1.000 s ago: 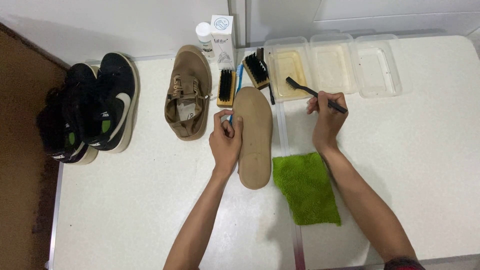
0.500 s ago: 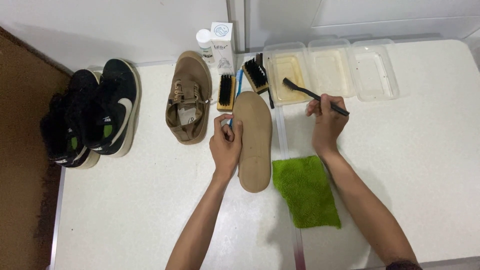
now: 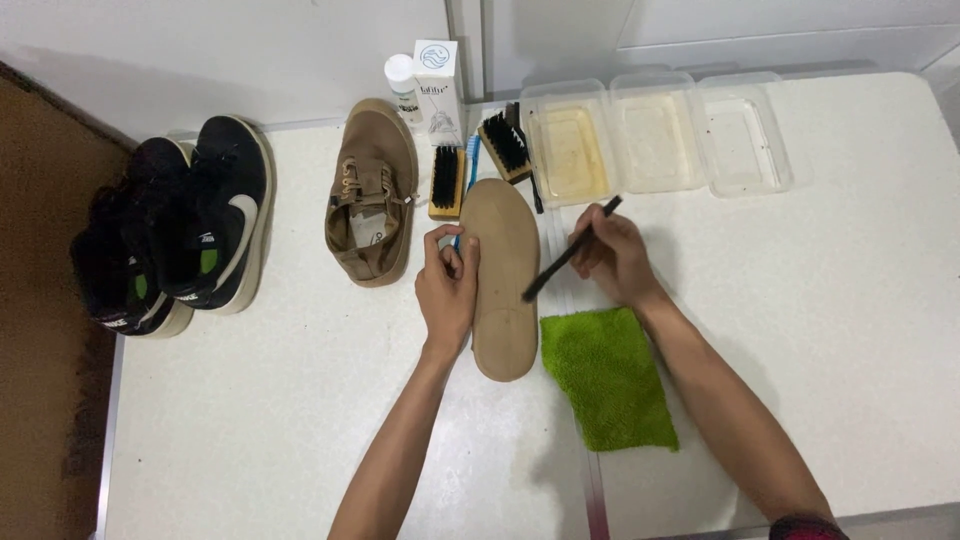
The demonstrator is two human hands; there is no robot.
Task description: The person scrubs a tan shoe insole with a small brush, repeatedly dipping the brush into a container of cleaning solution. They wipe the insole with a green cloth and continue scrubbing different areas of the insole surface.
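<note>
Head view: left hand [image 3: 447, 290] pins the lengthwise insole [image 3: 504, 275], toe seemingly away; right hand [image 3: 612, 255] grips a slanted brush [image 3: 567, 252].

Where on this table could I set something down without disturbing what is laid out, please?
The table is bare right of the right hand, below the clear containers, and in front of the black shoes, left of the left hand. It is crowded between the brown shoe, brushes and insole.

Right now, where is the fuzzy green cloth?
In the head view, the green cloth lies flat on the white table, just right of the tan insole and below the right hand.
</note>
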